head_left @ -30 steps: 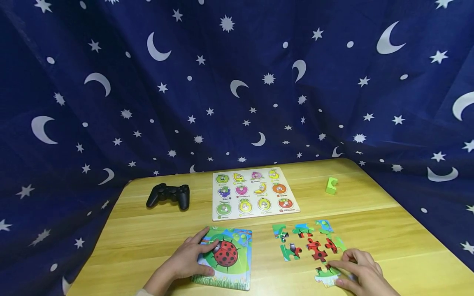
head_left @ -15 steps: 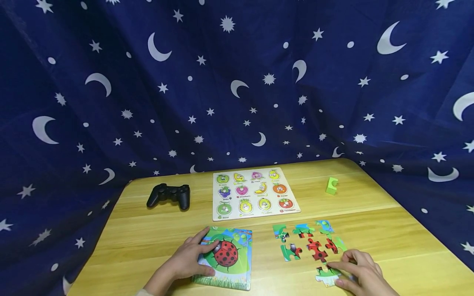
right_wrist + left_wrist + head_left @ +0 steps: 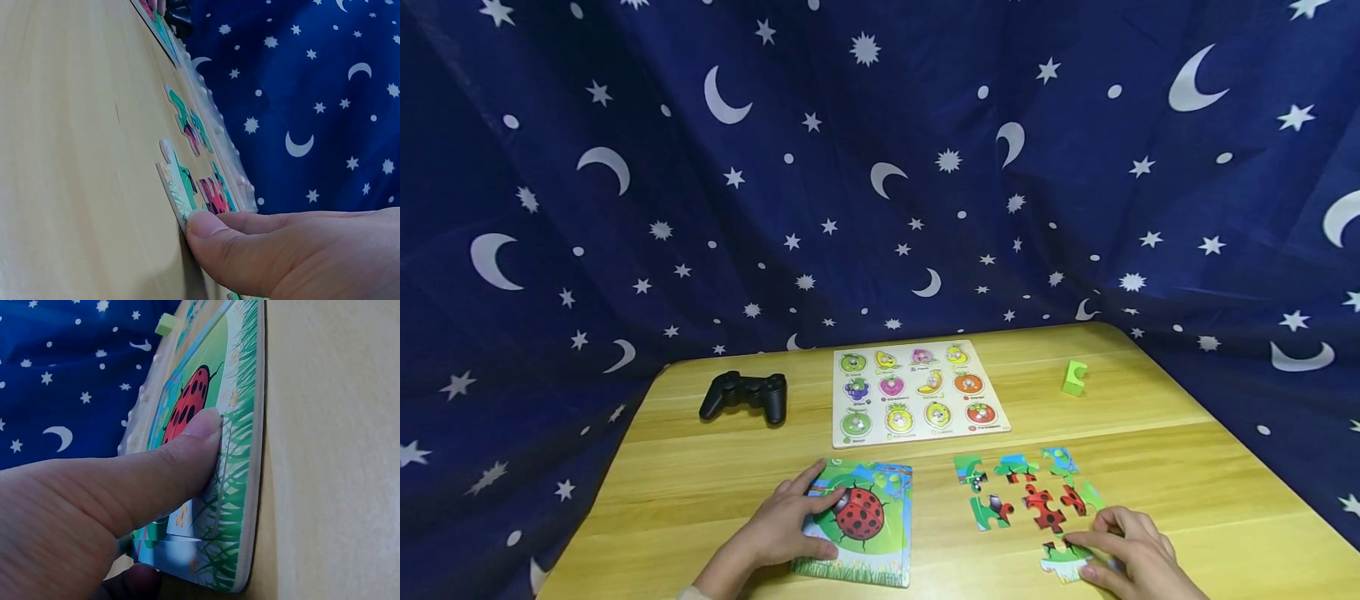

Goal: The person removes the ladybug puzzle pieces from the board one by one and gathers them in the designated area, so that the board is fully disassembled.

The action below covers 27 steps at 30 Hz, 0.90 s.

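In the head view my left hand [image 3: 786, 529] rests on the left side of a square ladybug puzzle board [image 3: 887, 542] lying on the table. Its thumb [image 3: 194, 444] lies straight across the printed face in the left wrist view; some other fingers are hidden there. To the right, my right hand [image 3: 1131, 554] pinches a green-and-white jigsaw piece [image 3: 1063, 562] between thumb and fingers, at table level. The right wrist view shows the thumb on the edge of that piece [image 3: 178, 184]. Several loose ladybug jigsaw pieces [image 3: 1043, 508] lie just beyond it.
A fruit peg puzzle board [image 3: 917, 396] lies behind both hands. A black game controller [image 3: 745, 398] is at the back left, a green notched block [image 3: 1073, 379] at the back right. Behind the wooden table [image 3: 700, 475] hangs a dark blue star-and-moon curtain [image 3: 820, 192].
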Available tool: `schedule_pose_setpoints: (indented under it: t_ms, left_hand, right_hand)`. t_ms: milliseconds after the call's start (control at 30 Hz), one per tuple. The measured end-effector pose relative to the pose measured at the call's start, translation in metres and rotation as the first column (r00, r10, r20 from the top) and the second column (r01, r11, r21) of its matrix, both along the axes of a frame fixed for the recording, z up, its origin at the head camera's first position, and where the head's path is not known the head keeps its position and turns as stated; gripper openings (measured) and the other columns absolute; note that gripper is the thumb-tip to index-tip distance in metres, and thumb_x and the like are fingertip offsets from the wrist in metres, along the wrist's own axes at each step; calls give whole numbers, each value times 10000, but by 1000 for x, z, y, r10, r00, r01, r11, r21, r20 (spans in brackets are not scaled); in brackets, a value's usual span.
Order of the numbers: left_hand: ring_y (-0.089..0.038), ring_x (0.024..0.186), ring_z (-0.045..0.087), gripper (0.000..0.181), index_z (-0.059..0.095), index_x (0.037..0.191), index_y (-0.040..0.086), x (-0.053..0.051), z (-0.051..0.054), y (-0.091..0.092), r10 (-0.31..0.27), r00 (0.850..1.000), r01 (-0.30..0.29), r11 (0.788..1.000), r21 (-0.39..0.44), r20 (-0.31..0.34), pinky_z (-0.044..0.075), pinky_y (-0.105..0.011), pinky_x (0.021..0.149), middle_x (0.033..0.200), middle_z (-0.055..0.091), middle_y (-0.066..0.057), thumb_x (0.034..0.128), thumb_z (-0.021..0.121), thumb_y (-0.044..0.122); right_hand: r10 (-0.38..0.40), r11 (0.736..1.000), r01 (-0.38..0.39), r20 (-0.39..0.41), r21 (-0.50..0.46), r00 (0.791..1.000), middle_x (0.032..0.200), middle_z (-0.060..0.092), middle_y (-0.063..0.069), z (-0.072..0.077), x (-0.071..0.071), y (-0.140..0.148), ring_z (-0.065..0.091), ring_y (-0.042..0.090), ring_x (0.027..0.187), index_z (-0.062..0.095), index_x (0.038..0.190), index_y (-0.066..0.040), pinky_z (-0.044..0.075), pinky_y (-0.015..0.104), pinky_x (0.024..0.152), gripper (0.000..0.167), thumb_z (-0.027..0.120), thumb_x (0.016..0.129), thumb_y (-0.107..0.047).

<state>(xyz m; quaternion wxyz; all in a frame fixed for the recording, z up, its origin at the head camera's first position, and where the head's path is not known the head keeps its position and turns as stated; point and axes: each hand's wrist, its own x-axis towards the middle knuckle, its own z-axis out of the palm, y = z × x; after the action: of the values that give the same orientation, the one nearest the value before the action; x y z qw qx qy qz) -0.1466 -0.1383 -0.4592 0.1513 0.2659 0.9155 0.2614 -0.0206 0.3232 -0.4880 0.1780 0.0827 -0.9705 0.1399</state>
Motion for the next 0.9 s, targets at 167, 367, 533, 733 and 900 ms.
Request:
schedule_pose_setpoints:
  t_ms: [167, 367, 533, 733, 900]
  left_hand:
    - [-316, 1189, 446, 829, 552, 1412, 228, -1, 2, 0, 9, 1000, -9, 1000, -14, -14, 437, -532, 902, 1607, 258, -183, 688, 819, 532]
    - [-330, 1162, 461, 817, 569, 1399, 233, -2, 1, 3, 42, 998, -43, 999, -29, -47, 443, -533, 855, 1595, 274, -196, 682, 829, 528]
    - [-331, 1167, 467, 812, 571, 1397, 263, 1, -3, 9, 66, 996, -68, 997, -41, -53, 438, -536, 858, 1596, 278, -189, 688, 800, 587]
    - [-313, 1169, 465, 799, 564, 1401, 284, 3, -5, 12, 71, 996, -73, 997, -37, -61, 427, -517, 864, 1599, 281, -171, 706, 775, 616]
    - [-325, 1209, 453, 795, 567, 1397, 289, 6, -5, 9, 92, 995, -94, 995, -42, -40, 432, -531, 875, 1605, 274, -154, 708, 761, 633]
  right_hand:
    - [25, 999, -25, -28, -27, 999, 945, 408, -242, 17, -8, -16, 286, -56, 900, 749, 996, -373, 233, 247, 701, 341, 865, 686, -291]
    - [298, 949, -304, -85, -81, 951, 977, 434, -194, 47, -37, -90, 356, -34, 914, 750, 1090, -249, 364, 212, 721, 306, 806, 789, -251]
    - [541, 837, -511, 148, -197, 828, 943, 439, -112, 59, -56, -158, 359, -56, 822, 719, 1182, -158, 375, 140, 673, 347, 721, 879, -327]
    - [611, 792, -557, 324, -252, 722, 1042, 568, -36, 54, -77, -208, 467, -34, 805, 673, 1267, -152, 445, 155, 725, 479, 736, 853, -383]
    - [599, 797, -578, 350, -176, 720, 1242, 610, 33, 43, -83, -224, 568, 82, 1094, 621, 1338, -162, 514, 271, 891, 645, 756, 793, -480]
